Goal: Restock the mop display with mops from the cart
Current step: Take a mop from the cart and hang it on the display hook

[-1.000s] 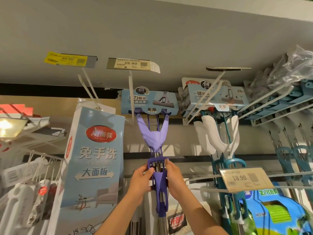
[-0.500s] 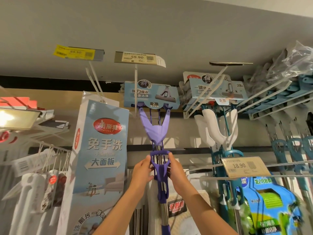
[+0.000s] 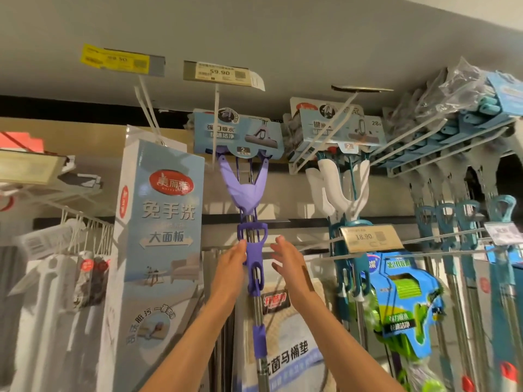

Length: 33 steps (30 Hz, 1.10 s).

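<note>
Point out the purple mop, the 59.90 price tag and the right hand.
purple mop (image 3: 244, 190), head view, on its Y-shaped purple yoke.
59.90 price tag (image 3: 219, 72), head view, on the printed face.
right hand (image 3: 285, 257), head view, on the back of the hand, fingers spread beside the mop.

Mop (image 3: 246, 193) hangs centre from hook under price tag (image 3: 218, 72) at 12 o'clock. Boxed mop (image 3: 161, 222) at its 9, white-fork mops (image 3: 339, 185) at 3, rack (image 3: 441, 142) further right.
</note>
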Tool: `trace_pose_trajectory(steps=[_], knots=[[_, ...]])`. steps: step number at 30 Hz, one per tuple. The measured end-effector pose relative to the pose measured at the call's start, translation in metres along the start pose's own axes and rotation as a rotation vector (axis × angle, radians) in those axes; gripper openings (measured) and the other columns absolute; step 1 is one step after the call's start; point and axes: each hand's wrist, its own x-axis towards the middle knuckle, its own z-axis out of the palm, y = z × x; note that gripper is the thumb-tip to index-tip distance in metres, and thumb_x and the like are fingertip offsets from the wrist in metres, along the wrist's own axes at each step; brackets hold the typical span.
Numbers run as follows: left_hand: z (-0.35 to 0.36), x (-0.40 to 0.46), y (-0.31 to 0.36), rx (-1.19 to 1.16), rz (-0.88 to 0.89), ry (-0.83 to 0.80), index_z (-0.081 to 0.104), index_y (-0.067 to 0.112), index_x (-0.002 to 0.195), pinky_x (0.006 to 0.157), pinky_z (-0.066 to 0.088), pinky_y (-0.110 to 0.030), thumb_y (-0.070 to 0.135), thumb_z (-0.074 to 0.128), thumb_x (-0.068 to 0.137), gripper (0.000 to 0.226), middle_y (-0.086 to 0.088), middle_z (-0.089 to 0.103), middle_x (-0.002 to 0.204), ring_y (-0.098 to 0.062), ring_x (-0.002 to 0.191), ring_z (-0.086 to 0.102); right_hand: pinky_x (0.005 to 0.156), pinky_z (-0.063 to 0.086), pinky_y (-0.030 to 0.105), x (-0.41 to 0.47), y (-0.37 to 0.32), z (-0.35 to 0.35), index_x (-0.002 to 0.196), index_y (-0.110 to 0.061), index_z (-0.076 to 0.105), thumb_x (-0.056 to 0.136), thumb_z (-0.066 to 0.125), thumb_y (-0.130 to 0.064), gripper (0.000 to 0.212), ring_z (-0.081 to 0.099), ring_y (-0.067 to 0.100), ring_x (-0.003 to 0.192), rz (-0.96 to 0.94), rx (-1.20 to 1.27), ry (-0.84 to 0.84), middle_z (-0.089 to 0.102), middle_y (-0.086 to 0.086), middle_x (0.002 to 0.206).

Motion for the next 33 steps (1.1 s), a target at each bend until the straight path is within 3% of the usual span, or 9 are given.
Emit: trace_pose_trajectory(steps=[2, 6, 10, 14, 18, 23, 25, 28, 33], knots=[[0.003, -0.012, 0.003, 0.069, 0.072, 0.014, 0.061, 0.037, 0.103, 0.104, 0.047, -0.043, 0.045, 0.037, 0.107, 0.025, 0.003, 0.067, 0.115, -0.008, 0.104, 0.064, 0.110, 0.043, 0.042, -0.013, -0.005, -0.008, 0.122, -0.030, 0.054, 0.106, 0.039, -0.045, 0.027, 0.056, 0.018, 0.121, -0.054, -0.034, -0.001, 0.059, 0.001, 0.131], [0.011, -0.045, 0.026, 0.220, 0.209, 0.062, 0.060, 0.040, 0.107, 0.067, 0.041, -0.001, 0.046, 0.035, 0.107, 0.026, 0.017, 0.064, 0.099, 0.022, 0.077, 0.056, 0.112, 0.040, 0.037, -0.043, -0.024, -0.026, 0.137, -0.030, 0.051, 0.105, 0.041, -0.045, 0.036, 0.051, 0.010, 0.128, -0.181, -0.062, -0.027, 0.056, -0.015, 0.130], [0.025, -0.082, 0.057, 0.284, 0.296, 0.136, 0.061, 0.040, 0.101, 0.066, 0.037, 0.003, 0.037, 0.035, 0.108, 0.028, 0.018, 0.060, 0.090, 0.024, 0.071, 0.052, 0.104, 0.042, 0.022, -0.070, -0.048, -0.048, 0.132, -0.038, 0.054, 0.106, 0.044, -0.040, 0.028, 0.053, -0.010, 0.114, -0.240, -0.056, -0.054, 0.050, -0.040, 0.109], [0.044, -0.120, 0.076, 0.348, 0.326, 0.202, 0.059, 0.042, 0.111, 0.068, 0.032, 0.006, 0.035, 0.034, 0.109, 0.026, 0.027, 0.057, 0.094, 0.031, 0.080, 0.049, 0.093, 0.043, 0.010, -0.100, -0.069, -0.078, 0.115, -0.050, 0.054, 0.106, 0.044, -0.039, 0.017, 0.054, -0.018, 0.108, -0.265, -0.042, -0.119, 0.058, -0.045, 0.103], [0.065, -0.163, 0.090, 0.394, 0.331, 0.236, 0.057, 0.030, 0.135, 0.081, 0.030, 0.004, 0.031, 0.036, 0.109, 0.034, 0.022, 0.060, 0.116, 0.024, 0.098, 0.050, 0.103, 0.045, 0.023, -0.129, -0.084, -0.118, 0.124, -0.045, 0.054, 0.105, 0.045, -0.038, 0.021, 0.054, -0.012, 0.116, -0.284, -0.009, -0.161, 0.058, -0.039, 0.113], [0.092, -0.218, 0.117, 0.376, 0.338, 0.244, 0.056, 0.046, 0.120, 0.082, 0.034, 0.005, 0.031, 0.036, 0.109, 0.027, 0.044, 0.061, 0.105, 0.026, 0.102, 0.052, 0.111, 0.043, 0.031, -0.165, -0.100, -0.160, 0.139, -0.032, 0.055, 0.105, 0.045, -0.040, 0.036, 0.052, -0.005, 0.126, -0.291, -0.008, -0.186, 0.058, -0.023, 0.132], [0.098, -0.235, 0.124, 0.357, 0.324, 0.236, 0.057, 0.041, 0.130, 0.102, 0.039, -0.011, 0.034, 0.036, 0.108, 0.032, 0.033, 0.061, 0.125, 0.016, 0.116, 0.052, 0.112, 0.042, 0.031, -0.178, -0.108, -0.171, 0.140, -0.030, 0.055, 0.101, 0.044, -0.046, 0.043, 0.051, -0.005, 0.128, -0.285, 0.013, -0.200, 0.058, -0.020, 0.137], [0.104, -0.260, 0.135, 0.361, 0.301, 0.243, 0.056, 0.036, 0.139, 0.117, 0.037, -0.039, 0.042, 0.035, 0.105, 0.040, 0.020, 0.057, 0.135, -0.004, 0.131, 0.050, 0.108, 0.043, 0.024, -0.197, -0.116, -0.183, 0.135, -0.036, 0.056, 0.105, 0.045, -0.040, 0.032, 0.051, -0.011, 0.124, -0.275, 0.011, -0.221, 0.058, -0.026, 0.131], [0.100, -0.299, 0.159, 0.326, 0.301, 0.234, 0.057, 0.048, 0.124, 0.117, 0.037, -0.039, 0.048, 0.042, 0.104, 0.025, 0.030, 0.057, 0.126, 0.006, 0.126, 0.051, 0.083, 0.038, -0.004, -0.236, -0.134, -0.186, 0.125, -0.043, 0.053, 0.106, 0.045, -0.031, 0.023, 0.049, -0.028, 0.107, -0.274, -0.009, -0.246, 0.055, -0.037, 0.116]])
